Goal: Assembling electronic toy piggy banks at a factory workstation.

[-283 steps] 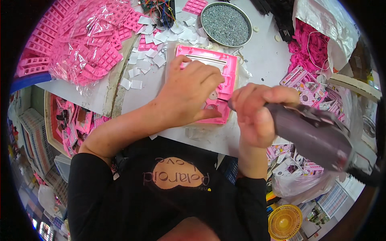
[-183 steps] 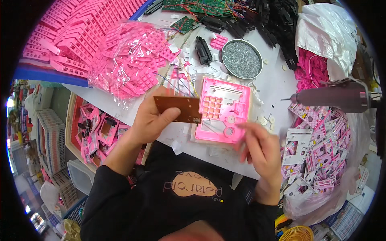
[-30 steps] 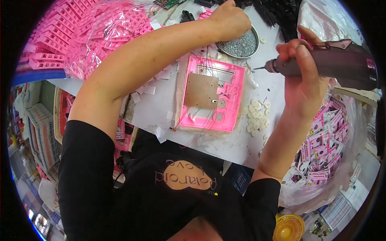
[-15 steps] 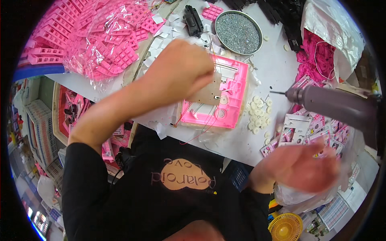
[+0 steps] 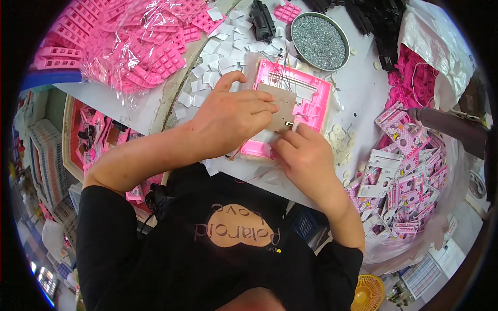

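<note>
An open pink plastic casing [image 5: 322, 98] lies on the table in front of me, with thin wires running across it. Over its middle sits a flat tan circuit board [image 5: 282, 103]. My left hand [image 5: 231, 122] reaches in from the left, its closed fingers gripping the board's left side while one finger sticks out. At the lower edge of the same board, my right hand [image 5: 306, 158] has its fingertips pressed together on the corner; the palm side is hidden. A power screwdriver [image 5: 451, 124] hangs at the right, touched by neither hand.
Behind the casing stands a round tin of small screws [image 5: 320, 41]. White paper squares [image 5: 212, 62] are scattered left of it, near bagged pink button parts [image 5: 150, 57]. White plastic discs [image 5: 340, 145] and a heap of printed pink-and-white panels [image 5: 410, 181] lie to the right.
My right hand has come from the right, by the screwdriver, to the board. My left hand has lowered and its fingers have shifted on the board. The screwdriver has swung back.
</note>
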`<state>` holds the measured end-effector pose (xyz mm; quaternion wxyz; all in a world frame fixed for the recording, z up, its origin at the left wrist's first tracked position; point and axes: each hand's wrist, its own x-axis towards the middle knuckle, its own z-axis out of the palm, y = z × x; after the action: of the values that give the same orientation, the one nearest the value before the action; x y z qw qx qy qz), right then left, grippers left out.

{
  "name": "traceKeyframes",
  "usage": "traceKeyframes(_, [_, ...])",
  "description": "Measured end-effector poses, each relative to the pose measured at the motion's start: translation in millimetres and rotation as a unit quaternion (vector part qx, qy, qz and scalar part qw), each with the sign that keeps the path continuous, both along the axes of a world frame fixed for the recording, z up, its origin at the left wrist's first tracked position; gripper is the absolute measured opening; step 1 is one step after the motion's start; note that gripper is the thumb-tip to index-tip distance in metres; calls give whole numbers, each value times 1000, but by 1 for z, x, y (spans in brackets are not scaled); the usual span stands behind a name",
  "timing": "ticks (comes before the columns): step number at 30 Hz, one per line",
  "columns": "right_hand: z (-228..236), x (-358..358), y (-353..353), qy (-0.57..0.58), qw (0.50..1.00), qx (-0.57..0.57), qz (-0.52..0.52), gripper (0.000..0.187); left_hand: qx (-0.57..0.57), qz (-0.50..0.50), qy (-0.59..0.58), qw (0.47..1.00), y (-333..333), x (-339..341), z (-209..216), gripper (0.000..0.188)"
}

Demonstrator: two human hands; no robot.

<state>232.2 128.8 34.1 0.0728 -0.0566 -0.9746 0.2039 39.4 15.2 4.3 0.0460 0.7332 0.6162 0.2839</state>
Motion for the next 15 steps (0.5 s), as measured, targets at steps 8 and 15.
traceKeyframes(8, [36, 33, 46, 261, 960, -43, -92, 16, -29, 6, 3, 1000, -5, -2, -3, 11])
traceKeyframes(15, [91, 13, 198, 541, 779, -202, -243, 37, -110, 40, -100, 988, -2, 0, 11, 14])
